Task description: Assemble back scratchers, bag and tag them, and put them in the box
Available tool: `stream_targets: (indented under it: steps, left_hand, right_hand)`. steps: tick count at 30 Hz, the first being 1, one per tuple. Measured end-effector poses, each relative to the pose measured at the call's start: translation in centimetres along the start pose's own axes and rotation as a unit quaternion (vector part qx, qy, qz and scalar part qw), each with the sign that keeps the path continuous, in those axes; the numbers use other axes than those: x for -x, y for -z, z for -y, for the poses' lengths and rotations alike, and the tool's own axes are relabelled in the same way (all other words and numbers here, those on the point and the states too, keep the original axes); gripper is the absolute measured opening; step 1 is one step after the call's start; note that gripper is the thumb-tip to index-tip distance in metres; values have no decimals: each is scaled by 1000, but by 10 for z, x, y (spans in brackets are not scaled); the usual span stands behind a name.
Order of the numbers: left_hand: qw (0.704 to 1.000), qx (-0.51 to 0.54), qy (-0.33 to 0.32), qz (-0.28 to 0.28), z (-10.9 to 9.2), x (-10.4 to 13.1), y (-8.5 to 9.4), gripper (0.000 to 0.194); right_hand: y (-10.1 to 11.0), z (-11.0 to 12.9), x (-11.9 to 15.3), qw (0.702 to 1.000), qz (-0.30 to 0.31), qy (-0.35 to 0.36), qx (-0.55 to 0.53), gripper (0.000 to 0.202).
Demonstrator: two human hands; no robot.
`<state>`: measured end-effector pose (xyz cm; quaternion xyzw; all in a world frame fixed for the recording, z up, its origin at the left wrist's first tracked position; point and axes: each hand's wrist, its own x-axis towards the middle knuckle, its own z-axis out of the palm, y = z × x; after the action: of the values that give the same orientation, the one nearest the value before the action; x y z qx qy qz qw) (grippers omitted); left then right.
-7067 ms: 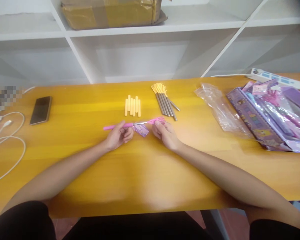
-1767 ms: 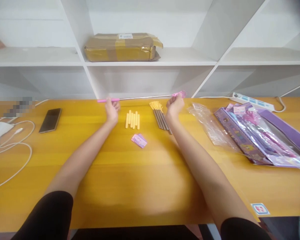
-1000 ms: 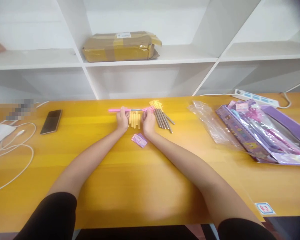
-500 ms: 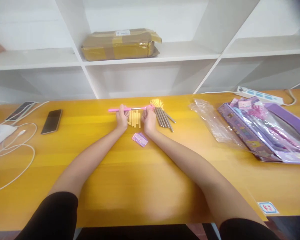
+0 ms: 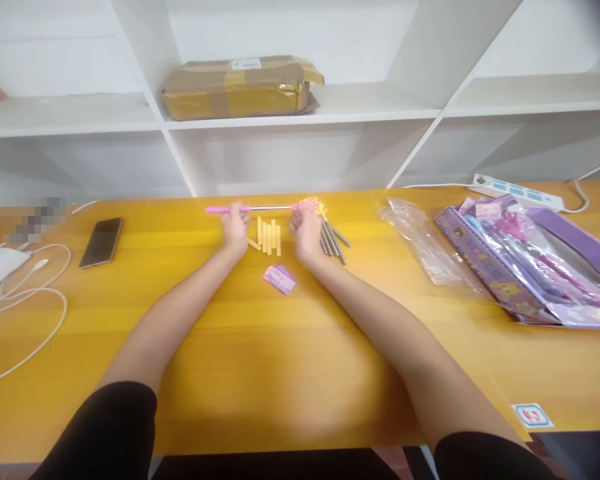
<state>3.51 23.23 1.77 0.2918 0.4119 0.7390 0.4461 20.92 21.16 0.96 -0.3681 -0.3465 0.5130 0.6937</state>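
A pink telescopic back scratcher (image 5: pixel 271 208) lies level between my hands, a stretch of thin metal rod showing. My left hand (image 5: pixel 235 230) is closed around its pink handle. At the other end, my right hand (image 5: pixel 306 231) grips it near the pink claw-like head, which the fingers partly hide. Several short yellow handles (image 5: pixel 269 238) lie on the table between my hands, one at a slant by my left hand. Beside my right hand is a fan of metal rods (image 5: pixel 334 241) with yellow claw-like heads. Small purple-pink cards (image 5: pixel 280 279) lie nearer to me.
At right, a purple printed box (image 5: pixel 503 267) holds pink and purple packaged items, with clear plastic wrap (image 5: pixel 425 240) beside it. A power strip (image 5: pixel 520 192) sits behind. A phone (image 5: pixel 101 243) and white cables (image 5: pixel 63 313) are at left. A taped carton (image 5: pixel 235 90) rests on the shelf.
My hands have moved apart, the left leftward and the right rightward. A longer piece of the metal rod now shows between them, and the back scratcher sits slightly farther from me.
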Motion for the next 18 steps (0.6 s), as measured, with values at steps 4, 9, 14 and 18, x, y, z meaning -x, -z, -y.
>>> stream_targets:
  steps: [4,9,14,18]
  left_hand:
    - [995,22,-43,-87,-61,-63,47,41]
    - [993,15,-59,-104,-91,-93,106,42]
    - [997,9,-12,-78,-53,-87,109,44]
    - [998,10,2,-59,-44,-90,105,46]
  right_hand:
    - [64,43,-62,984,-157,86,-7,46]
    - [145,63,-107,972,-224,66,21,38]
    - [158,43,-109,970,-234,66,19,38]
    - [162,40,-112,968,-238,73,14,42]
